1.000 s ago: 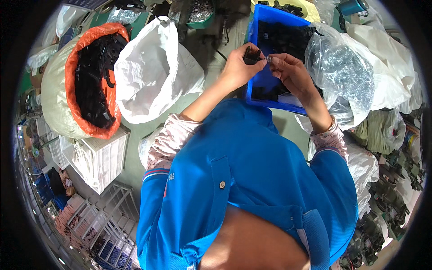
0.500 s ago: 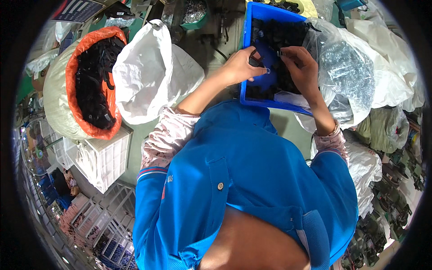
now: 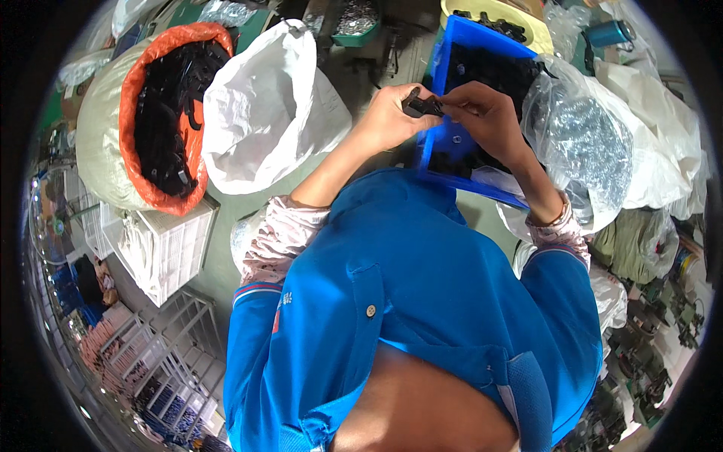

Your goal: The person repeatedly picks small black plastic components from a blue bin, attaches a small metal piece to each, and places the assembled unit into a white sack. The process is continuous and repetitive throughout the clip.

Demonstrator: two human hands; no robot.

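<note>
Above the blue bin point(image 3: 440, 143), left hand point(image 3: 388, 117) and right hand point(image 3: 486, 113) pinch a black part point(image 3: 422, 105) between them.

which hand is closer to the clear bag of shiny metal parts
Right. The right hand is just beside the clear bag, over the blue bin; the left hand sits farther left.

the left hand point(image 3: 388, 117) and right hand point(image 3: 482, 113) meet over the near left part of a bin point(image 3: 452, 56), pinching a small part point(image 3: 422, 105) between them. parts lie in the bin. right of the bin sits a clear bag of small pieces point(image 3: 591, 147). left of the hands stands an open sack point(image 3: 260, 113), and further left a lined sack of parts point(image 3: 162, 120), with a crate point(image 3: 169, 245) just in front of it.
</note>
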